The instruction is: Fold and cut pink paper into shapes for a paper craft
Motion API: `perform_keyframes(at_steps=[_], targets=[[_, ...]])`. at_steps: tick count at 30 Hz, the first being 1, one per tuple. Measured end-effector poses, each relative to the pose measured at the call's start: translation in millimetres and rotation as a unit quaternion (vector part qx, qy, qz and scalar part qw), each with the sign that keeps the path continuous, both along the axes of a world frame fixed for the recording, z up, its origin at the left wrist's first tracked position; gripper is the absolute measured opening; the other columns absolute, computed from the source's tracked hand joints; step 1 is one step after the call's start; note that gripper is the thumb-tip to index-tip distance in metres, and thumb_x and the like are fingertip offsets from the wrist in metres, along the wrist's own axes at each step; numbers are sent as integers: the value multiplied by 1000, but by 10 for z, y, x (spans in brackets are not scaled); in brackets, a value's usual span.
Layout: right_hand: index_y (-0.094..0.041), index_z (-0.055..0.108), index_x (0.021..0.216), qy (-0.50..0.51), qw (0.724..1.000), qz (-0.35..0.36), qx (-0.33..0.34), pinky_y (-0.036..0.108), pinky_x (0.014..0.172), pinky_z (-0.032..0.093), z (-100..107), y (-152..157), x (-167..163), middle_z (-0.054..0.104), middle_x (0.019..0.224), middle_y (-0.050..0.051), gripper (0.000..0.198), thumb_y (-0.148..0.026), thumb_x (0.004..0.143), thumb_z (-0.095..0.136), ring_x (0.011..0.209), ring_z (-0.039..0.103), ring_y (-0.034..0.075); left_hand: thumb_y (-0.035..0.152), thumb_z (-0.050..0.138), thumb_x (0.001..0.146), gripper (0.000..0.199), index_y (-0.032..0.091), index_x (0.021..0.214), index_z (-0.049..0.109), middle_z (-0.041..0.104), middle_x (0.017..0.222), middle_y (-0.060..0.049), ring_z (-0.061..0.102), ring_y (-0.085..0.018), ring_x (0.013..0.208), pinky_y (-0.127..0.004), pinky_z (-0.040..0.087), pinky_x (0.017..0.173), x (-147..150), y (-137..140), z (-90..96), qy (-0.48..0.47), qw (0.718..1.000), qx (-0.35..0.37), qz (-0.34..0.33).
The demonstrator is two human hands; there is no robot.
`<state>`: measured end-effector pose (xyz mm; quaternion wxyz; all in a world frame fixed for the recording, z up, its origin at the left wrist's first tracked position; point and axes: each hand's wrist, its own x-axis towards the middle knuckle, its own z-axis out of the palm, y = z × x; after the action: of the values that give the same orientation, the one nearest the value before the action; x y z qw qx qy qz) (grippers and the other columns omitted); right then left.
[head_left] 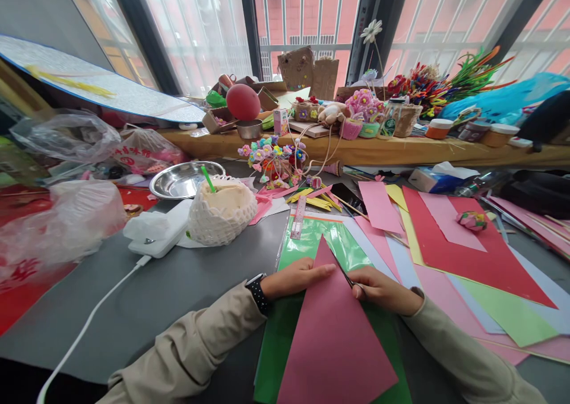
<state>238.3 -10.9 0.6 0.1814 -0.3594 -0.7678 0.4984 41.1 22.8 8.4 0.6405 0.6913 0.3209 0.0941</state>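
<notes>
A pink paper sheet (pixel 336 338) with a pointed top lies in front of me over a green packet of paper (pixel 278 347). My left hand (pixel 296 277) grips its left edge near the tip, with the thumb lying on top and the other fingers hidden beneath. In my right hand (pixel 383 289) are dark scissors (pixel 350 278), their blades along the right edge of the pink sheet near its tip. The fingers are closed around the handles. Just beyond the tip, a small pink ruler (pixel 298 217) rests on the clear plastic of the packet.
Coloured paper, including a red sheet (pixel 472 249), spreads to the right. On the left stand a coconut in white foam netting (pixel 222 211), a white power bank with a cable (pixel 154 240) and a metal plate (pixel 184 178). Behind are pipe-cleaner flowers (pixel 274 157) and a cluttered wooden ledge (pixel 200 145).
</notes>
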Motion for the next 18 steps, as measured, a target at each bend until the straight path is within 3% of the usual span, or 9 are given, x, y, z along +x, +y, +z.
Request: perform_keyframes(at_steps=[7, 18], targets=[[-15, 42, 60, 62, 998, 23, -13, 21, 52, 28, 41, -23, -17, 35, 57, -3, 50, -62, 72, 29, 54, 31, 9, 54, 40, 73, 47, 11, 73, 59, 57, 69, -2, 50, -11, 61, -19, 37, 57, 8, -23, 27, -12, 1000, -19, -16], [-15, 45, 63, 45, 999, 30, 2, 21, 52, 28, 70, -19, -29, 38, 59, -3, 50, -61, 73, 30, 55, 33, 9, 53, 40, 74, 46, 11, 70, 57, 55, 66, -1, 49, -10, 59, -18, 35, 53, 1, -18, 18, 4, 1000, 9, -27]])
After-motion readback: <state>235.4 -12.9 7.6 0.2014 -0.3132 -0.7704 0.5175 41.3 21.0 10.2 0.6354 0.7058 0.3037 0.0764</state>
